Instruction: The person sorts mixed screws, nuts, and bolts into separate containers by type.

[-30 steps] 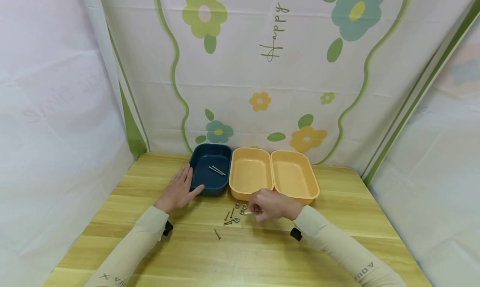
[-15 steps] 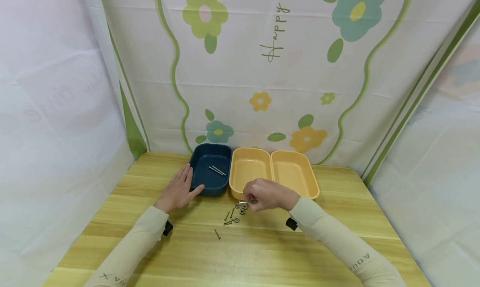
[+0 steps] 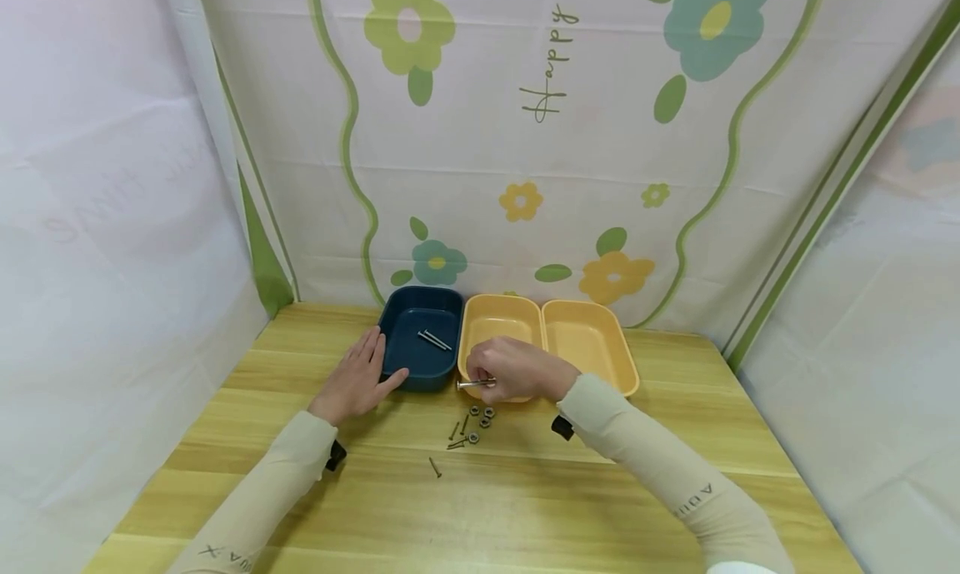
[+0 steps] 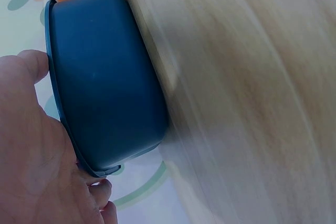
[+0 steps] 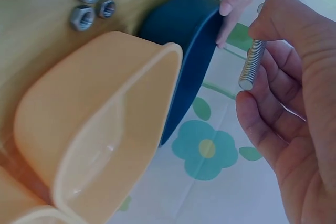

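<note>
My right hand point(image 3: 521, 370) pinches a silver bolt point(image 3: 471, 383) between thumb and fingers, above the front edge of the middle yellow bin point(image 3: 501, 328). In the right wrist view the threaded end of the bolt point(image 5: 252, 69) sticks out past the fingers; its other end is mostly hidden. My left hand point(image 3: 358, 381) rests on the left and front rim of the dark blue bin point(image 3: 427, 382), fingers extended. Two long bolts point(image 3: 433, 341) lie inside that bin. The left wrist view shows the thumb side of my left hand point(image 4: 37, 145) against the rim.
Several hex nuts point(image 3: 484, 422) and several small screws point(image 3: 457, 431) lie on the wooden table in front of the bins. One screw point(image 3: 435, 468) is nearer me. A second yellow bin point(image 3: 588, 349) stands at right. A flowered cloth point(image 3: 480, 141) hangs behind.
My right hand has lifted from beside the nuts and moved away from me and to the left, carrying the bolt. The left hand stays at the blue bin.
</note>
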`<state>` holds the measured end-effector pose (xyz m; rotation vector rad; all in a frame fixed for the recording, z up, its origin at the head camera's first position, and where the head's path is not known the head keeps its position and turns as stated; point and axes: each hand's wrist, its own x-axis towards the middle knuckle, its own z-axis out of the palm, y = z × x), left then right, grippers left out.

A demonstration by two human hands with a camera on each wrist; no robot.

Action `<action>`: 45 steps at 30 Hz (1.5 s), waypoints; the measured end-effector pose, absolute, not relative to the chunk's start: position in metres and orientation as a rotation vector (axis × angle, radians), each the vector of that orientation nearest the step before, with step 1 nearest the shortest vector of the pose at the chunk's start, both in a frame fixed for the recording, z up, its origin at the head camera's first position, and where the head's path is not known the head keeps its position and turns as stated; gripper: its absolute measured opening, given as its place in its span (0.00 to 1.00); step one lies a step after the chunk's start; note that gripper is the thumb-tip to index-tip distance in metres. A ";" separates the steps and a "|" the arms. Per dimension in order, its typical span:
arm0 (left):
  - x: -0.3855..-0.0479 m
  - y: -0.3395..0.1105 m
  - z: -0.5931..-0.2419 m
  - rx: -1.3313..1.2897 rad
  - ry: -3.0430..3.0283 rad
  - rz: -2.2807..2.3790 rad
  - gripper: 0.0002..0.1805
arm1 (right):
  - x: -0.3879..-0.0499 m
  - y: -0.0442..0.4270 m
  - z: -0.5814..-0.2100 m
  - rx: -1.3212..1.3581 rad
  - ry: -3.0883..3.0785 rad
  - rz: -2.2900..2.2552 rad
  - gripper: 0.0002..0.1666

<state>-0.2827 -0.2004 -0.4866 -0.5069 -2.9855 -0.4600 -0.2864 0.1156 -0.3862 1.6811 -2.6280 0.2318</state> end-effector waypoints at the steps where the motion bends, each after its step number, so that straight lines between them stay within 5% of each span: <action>1: -0.283 -0.200 -0.487 -0.506 -2.986 -0.457 0.51 | -0.287 0.113 -0.385 1.677 -2.628 0.218 0.05; 33: -0.283 -0.200 -0.487 -0.505 -2.997 -0.437 0.52 | -0.334 0.049 -0.390 1.561 -2.610 0.066 0.21; 45: -0.283 -0.199 -0.486 -0.495 -2.998 -0.430 0.53 | -0.348 0.036 -0.413 1.449 -2.688 0.131 0.08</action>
